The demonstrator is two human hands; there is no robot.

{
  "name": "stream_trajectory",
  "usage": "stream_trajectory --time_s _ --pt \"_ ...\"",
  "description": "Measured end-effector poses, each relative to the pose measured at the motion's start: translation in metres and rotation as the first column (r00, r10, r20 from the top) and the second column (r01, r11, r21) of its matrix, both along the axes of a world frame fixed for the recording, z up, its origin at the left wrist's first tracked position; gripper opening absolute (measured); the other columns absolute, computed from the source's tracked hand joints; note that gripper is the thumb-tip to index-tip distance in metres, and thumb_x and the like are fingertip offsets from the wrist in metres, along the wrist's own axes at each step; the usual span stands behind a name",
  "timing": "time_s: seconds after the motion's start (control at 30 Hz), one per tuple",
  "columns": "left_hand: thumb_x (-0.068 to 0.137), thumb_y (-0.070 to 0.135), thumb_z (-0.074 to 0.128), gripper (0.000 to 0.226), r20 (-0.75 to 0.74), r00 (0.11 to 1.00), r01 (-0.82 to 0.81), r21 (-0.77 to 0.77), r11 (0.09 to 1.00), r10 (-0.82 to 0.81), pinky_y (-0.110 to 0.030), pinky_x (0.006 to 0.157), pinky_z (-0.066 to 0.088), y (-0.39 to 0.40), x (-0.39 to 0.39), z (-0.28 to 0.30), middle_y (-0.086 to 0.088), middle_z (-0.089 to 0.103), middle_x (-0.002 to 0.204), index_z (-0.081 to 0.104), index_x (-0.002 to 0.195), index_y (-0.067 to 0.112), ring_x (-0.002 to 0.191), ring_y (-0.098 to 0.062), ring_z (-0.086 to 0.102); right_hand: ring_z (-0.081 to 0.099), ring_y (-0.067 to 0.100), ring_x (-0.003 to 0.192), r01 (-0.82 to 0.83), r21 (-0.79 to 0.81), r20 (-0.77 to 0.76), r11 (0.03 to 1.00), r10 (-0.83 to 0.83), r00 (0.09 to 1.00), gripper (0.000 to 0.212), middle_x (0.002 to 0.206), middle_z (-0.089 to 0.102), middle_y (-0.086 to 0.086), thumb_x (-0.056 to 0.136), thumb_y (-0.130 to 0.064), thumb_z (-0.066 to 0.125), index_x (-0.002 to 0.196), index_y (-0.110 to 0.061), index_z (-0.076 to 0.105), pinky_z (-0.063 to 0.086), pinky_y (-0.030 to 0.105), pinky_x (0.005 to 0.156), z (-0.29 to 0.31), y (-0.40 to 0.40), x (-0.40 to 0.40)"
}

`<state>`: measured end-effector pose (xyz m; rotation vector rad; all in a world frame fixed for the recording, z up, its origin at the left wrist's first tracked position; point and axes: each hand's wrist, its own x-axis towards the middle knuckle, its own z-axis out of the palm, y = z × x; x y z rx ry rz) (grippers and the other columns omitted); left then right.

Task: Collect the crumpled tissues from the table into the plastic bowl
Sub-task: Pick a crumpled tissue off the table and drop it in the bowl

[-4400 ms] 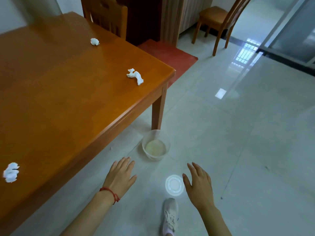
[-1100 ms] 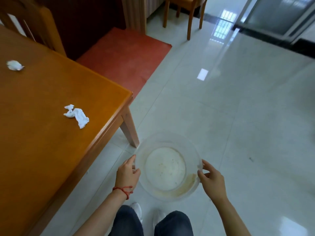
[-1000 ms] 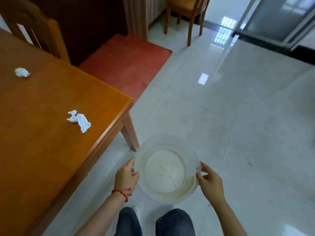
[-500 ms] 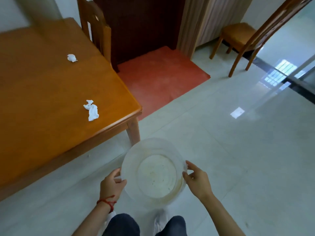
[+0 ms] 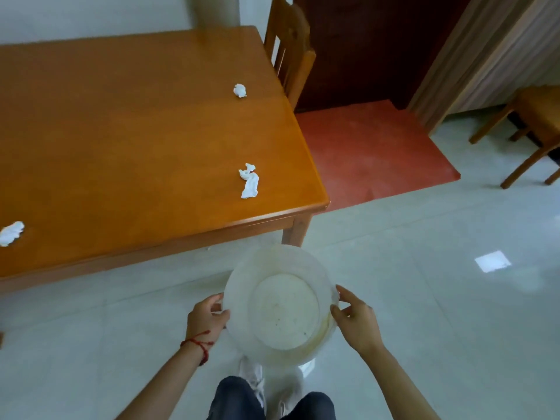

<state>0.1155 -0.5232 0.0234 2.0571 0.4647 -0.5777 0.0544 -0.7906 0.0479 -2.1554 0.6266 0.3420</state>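
Translucent round plastic bowl (image 5: 280, 304) sits between your two hands, off the floor, just near of the orange wooden table (image 5: 127, 140)'s near-right corner. My read: you hold it low and level in front of you so it can go onto the tabletop or catch tissues swept off the edge.

Left hand (image 5: 206, 318): fingers curled onto the bowl's left rim, thumb on top, gripping it. Right hand (image 5: 356, 318): thumb and fingers part-spread, pinching the right rim; the fingertips underneath are hidden by the bowl wall.

Bowl holds no tissues, only a yellowish stain along its lower right inside.

Three tissues, all on the table:
- long twisted white tissue (image 5: 249, 184), near-right, closest to the bowl
- small white tissue ball (image 5: 240, 90), far right, beside the wooden chair (image 5: 289, 53)
- crumpled white tissue (image 5: 10, 233) at the left frame edge

Nothing collected yet.
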Motion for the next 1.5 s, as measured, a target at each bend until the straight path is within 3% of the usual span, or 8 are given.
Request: stream_trajectory --time_s 0.1,0.23,0.47,0.7,0.9,1.23,1.33,1.5 --pt "0.077 0.002 0.061 0.040 0.008 1.000 -0.022 -0.016 1.000 0.022 -0.030 0.065 0.054 0.010 0.008 -0.001 -0.019 0.067 0.099 0.059 0.117 0.005 0.077 -0.028 0.062 0.058 -0.004 0.059 -0.022 -0.022 -0.013 1.000 0.022 1.000 0.038 0.112 0.064 -0.004 0.089 -0.015 0.052 0.126 -0.023 0.050 0.040 0.002 0.051 -0.002 0.008 0.013" --pt "0.076 0.001 0.062 0.041 0.022 0.999 -0.037 -0.052 0.998 0.038 -0.013 0.049 0.052 0.023 0.018 -0.003 -0.015 0.066 0.094 0.060 0.116 0.005 0.075 -0.024 0.061 0.059 -0.006 0.060 -0.025 -0.023 -0.021 0.999 0.024 0.999 0.039 0.120 0.063 -0.002 0.089 -0.015 0.052 0.126 -0.025 0.050 0.040 0.003 0.052 -0.008 0.014 0.028" --pt "0.076 0.000 0.062 0.041 0.049 0.995 -0.079 -0.073 0.994 0.083 -0.012 0.049 0.052 0.028 0.029 0.000 -0.010 0.064 0.090 0.060 0.117 0.007 0.069 -0.012 0.060 0.059 -0.013 0.064 -0.056 -0.009 -0.062 0.998 0.056 0.997 0.041 0.118 0.063 -0.006 0.087 -0.020 0.056 0.127 -0.026 0.050 0.037 0.000 0.059 -0.010 0.013 0.049" --pt "0.075 -0.002 0.063 0.042 0.028 0.981 -0.188 -0.105 0.977 0.191 -0.012 0.051 0.054 0.024 0.031 -0.004 -0.007 0.065 0.084 0.060 0.116 0.006 0.073 -0.016 0.061 0.061 0.009 0.086 -0.229 -0.097 -0.074 0.969 0.223 0.972 0.048 0.123 0.060 -0.002 0.084 -0.037 0.061 0.128 -0.023 0.047 0.050 0.029 0.082 0.000 -0.003 0.093" --pt "0.076 -0.003 0.061 0.040 -0.009 0.955 -0.296 -0.096 0.950 0.296 -0.010 0.049 0.052 0.020 0.025 -0.010 -0.009 0.065 0.086 0.061 0.115 0.005 0.082 -0.026 0.063 0.056 0.024 0.110 -0.253 -0.198 0.214 0.947 0.293 0.932 0.042 0.125 0.059 0.005 0.083 -0.033 0.062 0.122 -0.021 0.052 0.049 0.043 0.091 0.026 0.007 0.160" --pt "0.076 0.001 0.060 0.039 -0.044 0.934 -0.357 -0.089 0.930 0.354 -0.015 0.052 0.054 0.013 0.020 -0.011 -0.002 0.067 0.085 0.063 0.113 0.011 0.074 -0.018 0.066 0.024 0.022 0.138 -0.581 -0.372 0.167 0.724 0.668 0.725 0.059 0.151 0.028 -0.001 0.087 -0.030 0.057 0.139 -0.025 0.029 0.033 0.044 0.108 0.019 0.068 0.288" --pt "0.076 0.000 0.059 0.039 -0.041 0.934 -0.356 -0.083 0.931 0.354 -0.015 0.052 0.053 0.011 0.021 -0.009 -0.003 0.066 0.085 0.063 0.113 0.010 0.076 -0.021 0.064 0.017 0.023 0.140 -0.666 -0.418 0.045 0.618 0.746 0.664 0.059 0.155 0.017 -0.002 0.089 -0.027 0.052 0.141 -0.025 0.025 0.028 0.047 0.112 0.009 0.075 0.308" --pt "0.076 0.002 0.059 0.041 -0.050 0.935 -0.354 -0.073 0.932 0.351 -0.016 0.055 0.051 0.010 0.024 -0.009 -0.004 0.064 0.087 0.062 0.115 0.012 0.076 -0.024 0.064 0.034 0.028 0.130 -0.661 -0.491 0.030 0.567 0.770 0.638 0.049 0.148 0.033 0.004 0.091 -0.022 0.050 0.137 -0.023 0.034 0.035 0.043 0.105 -0.005 0.076 0.313"
